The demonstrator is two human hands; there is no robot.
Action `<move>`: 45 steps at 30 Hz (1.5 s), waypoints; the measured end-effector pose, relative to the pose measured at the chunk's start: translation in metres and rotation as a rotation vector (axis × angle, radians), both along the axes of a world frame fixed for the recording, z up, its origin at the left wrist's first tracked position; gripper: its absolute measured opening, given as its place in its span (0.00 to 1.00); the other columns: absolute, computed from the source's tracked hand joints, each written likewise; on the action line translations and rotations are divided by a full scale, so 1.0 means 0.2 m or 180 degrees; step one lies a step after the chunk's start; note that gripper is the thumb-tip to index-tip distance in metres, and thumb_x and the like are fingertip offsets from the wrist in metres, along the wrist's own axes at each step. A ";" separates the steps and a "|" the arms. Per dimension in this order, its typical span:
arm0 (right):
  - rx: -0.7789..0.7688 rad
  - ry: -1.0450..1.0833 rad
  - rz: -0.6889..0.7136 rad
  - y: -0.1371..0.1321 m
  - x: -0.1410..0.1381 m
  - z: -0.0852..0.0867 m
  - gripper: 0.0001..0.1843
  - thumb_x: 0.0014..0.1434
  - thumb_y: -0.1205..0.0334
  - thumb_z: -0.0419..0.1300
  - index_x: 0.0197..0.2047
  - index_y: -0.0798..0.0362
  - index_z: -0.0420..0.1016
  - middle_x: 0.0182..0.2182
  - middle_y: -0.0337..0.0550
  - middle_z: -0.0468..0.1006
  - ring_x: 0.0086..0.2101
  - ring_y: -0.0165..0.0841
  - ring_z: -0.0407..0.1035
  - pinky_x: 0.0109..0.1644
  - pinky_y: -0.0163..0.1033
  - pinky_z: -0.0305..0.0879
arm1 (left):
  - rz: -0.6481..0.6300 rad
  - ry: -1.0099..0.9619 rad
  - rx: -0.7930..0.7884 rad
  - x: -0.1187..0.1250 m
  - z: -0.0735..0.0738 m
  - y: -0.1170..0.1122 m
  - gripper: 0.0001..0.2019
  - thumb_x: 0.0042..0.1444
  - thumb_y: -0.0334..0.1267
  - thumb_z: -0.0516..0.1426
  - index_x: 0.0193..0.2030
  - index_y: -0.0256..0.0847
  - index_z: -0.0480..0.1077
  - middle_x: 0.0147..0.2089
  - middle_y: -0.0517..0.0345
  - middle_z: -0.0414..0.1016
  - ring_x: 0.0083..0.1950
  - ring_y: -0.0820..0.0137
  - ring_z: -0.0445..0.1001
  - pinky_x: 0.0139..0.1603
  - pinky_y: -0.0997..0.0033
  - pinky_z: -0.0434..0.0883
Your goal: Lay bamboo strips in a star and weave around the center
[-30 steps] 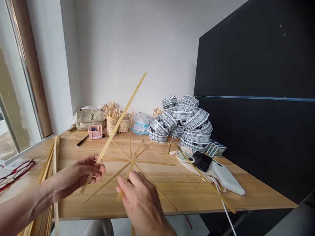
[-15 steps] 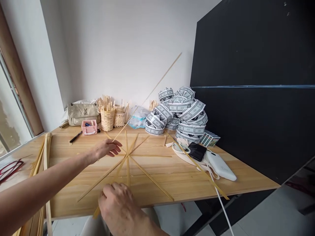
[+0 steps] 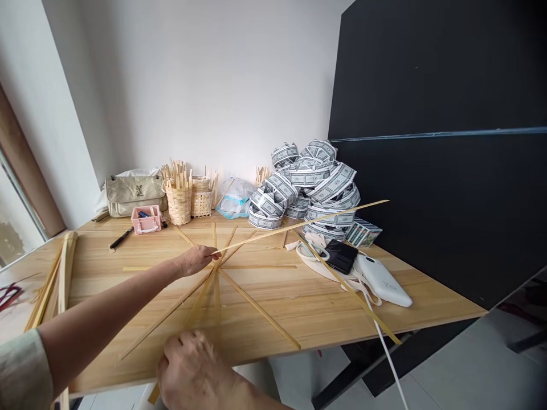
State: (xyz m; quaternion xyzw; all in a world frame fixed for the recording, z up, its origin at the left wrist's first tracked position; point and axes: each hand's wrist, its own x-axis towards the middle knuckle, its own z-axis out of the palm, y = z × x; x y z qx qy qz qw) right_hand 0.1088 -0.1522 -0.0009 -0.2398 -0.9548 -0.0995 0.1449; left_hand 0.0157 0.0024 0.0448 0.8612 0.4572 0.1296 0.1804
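Note:
My left hand (image 3: 200, 260) pinches the end of a long, thin bamboo strip (image 3: 299, 228), which slants up to the right above the table. Below it, several flat bamboo strips (image 3: 256, 307) lie crossed like a star on the wooden table (image 3: 325, 319). My right hand (image 3: 196, 367) is closed at the table's near edge. One strip of the star runs under its fingers and comes out at its lower left, so it seems gripped there; the fingertips are hidden.
Bamboo baskets (image 3: 178, 202), a pink box (image 3: 146, 220), a beige bag (image 3: 135, 195) and a black pen (image 3: 121, 238) stand or lie behind. Patterned rolls (image 3: 318, 182), a phone (image 3: 342, 256) and a white power bank (image 3: 384, 280) are right. More strips (image 3: 64, 273) lie left.
My left hand has moved slightly right and closed its fingers, and its strip has swung down from steep to nearly level. My right hand has shifted a little left and down.

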 end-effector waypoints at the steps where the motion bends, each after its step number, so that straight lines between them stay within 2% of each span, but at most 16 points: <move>1: 0.0024 -0.0001 0.0002 0.00 0.00 0.00 0.15 0.54 0.54 0.55 0.26 0.58 0.69 0.25 0.45 0.68 0.28 0.36 0.65 0.26 0.38 0.63 | -0.0024 0.0074 0.0012 0.00 -0.01 0.01 0.19 0.49 0.26 0.43 0.43 0.36 0.69 0.44 0.53 0.74 0.46 0.66 0.71 0.47 0.69 0.64; 6: 0.0110 -0.0011 0.0020 0.01 0.01 0.01 0.15 0.53 0.54 0.55 0.24 0.58 0.69 0.24 0.45 0.68 0.27 0.36 0.65 0.25 0.38 0.62 | -0.0118 0.0331 0.0091 -0.02 -0.07 0.03 0.20 0.49 0.25 0.43 0.46 0.36 0.68 0.47 0.53 0.73 0.47 0.65 0.70 0.49 0.69 0.63; 10: 0.0230 0.0086 0.0079 0.03 0.02 0.00 0.12 0.52 0.59 0.55 0.24 0.58 0.68 0.23 0.44 0.67 0.26 0.35 0.65 0.24 0.37 0.62 | -0.0143 0.0602 0.0338 -0.03 -0.08 0.01 0.19 0.52 0.27 0.43 0.49 0.37 0.66 0.45 0.51 0.74 0.45 0.64 0.72 0.45 0.69 0.65; 15: 0.0545 0.0268 0.0023 0.06 -0.02 -0.07 0.07 0.49 0.67 0.54 0.21 0.57 0.65 0.20 0.43 0.66 0.22 0.33 0.63 0.18 0.34 0.58 | -0.0348 0.0584 0.0332 -0.03 -0.07 -0.01 0.19 0.55 0.29 0.43 0.50 0.36 0.66 0.45 0.50 0.74 0.45 0.64 0.72 0.44 0.70 0.65; 18: 0.0777 0.0458 -0.0109 0.07 -0.03 -0.12 0.05 0.47 0.69 0.54 0.21 0.56 0.63 0.19 0.42 0.66 0.21 0.33 0.62 0.18 0.35 0.57 | -0.0337 0.0546 0.0289 -0.03 -0.07 -0.02 0.18 0.56 0.30 0.43 0.50 0.37 0.66 0.45 0.50 0.74 0.45 0.64 0.72 0.45 0.70 0.65; 22: 0.0968 0.0533 -0.0048 0.08 -0.02 -0.14 0.06 0.47 0.70 0.53 0.21 0.55 0.62 0.18 0.40 0.64 0.20 0.31 0.61 0.19 0.34 0.56 | -0.0288 0.0579 0.0278 -0.02 -0.08 -0.02 0.19 0.55 0.30 0.43 0.51 0.38 0.65 0.47 0.49 0.73 0.47 0.63 0.71 0.46 0.68 0.65; 31: 0.1114 0.0409 0.0008 0.10 0.01 -0.11 0.04 0.48 0.68 0.53 0.23 0.54 0.61 0.19 0.39 0.64 0.20 0.31 0.61 0.19 0.33 0.54 | -0.0307 0.0542 0.0321 -0.02 -0.08 -0.03 0.19 0.56 0.32 0.42 0.50 0.39 0.66 0.45 0.50 0.74 0.46 0.63 0.71 0.45 0.69 0.65; 38: 0.0848 0.0201 0.0111 0.10 0.05 -0.04 0.03 0.50 0.66 0.53 0.26 0.55 0.62 0.21 0.40 0.66 0.22 0.31 0.62 0.21 0.35 0.56 | -0.0275 0.0511 0.0217 -0.02 -0.08 -0.01 0.18 0.56 0.33 0.42 0.49 0.37 0.67 0.44 0.49 0.74 0.45 0.63 0.71 0.44 0.70 0.64; 42: 0.0704 0.0083 0.0165 0.09 0.08 -0.01 0.01 0.50 0.68 0.53 0.27 0.55 0.62 0.22 0.40 0.66 0.23 0.31 0.63 0.23 0.36 0.57 | -0.0286 0.0452 0.0218 -0.02 -0.09 0.01 0.17 0.58 0.36 0.42 0.45 0.38 0.68 0.40 0.51 0.75 0.40 0.66 0.72 0.42 0.72 0.64; 45: 0.0631 0.0022 0.0171 0.09 0.09 0.00 0.01 0.50 0.68 0.52 0.28 0.56 0.63 0.23 0.40 0.66 0.24 0.32 0.63 0.24 0.36 0.58 | -0.0324 0.0428 0.0240 -0.03 -0.10 0.01 0.17 0.57 0.36 0.42 0.45 0.40 0.68 0.41 0.53 0.75 0.41 0.67 0.72 0.42 0.73 0.64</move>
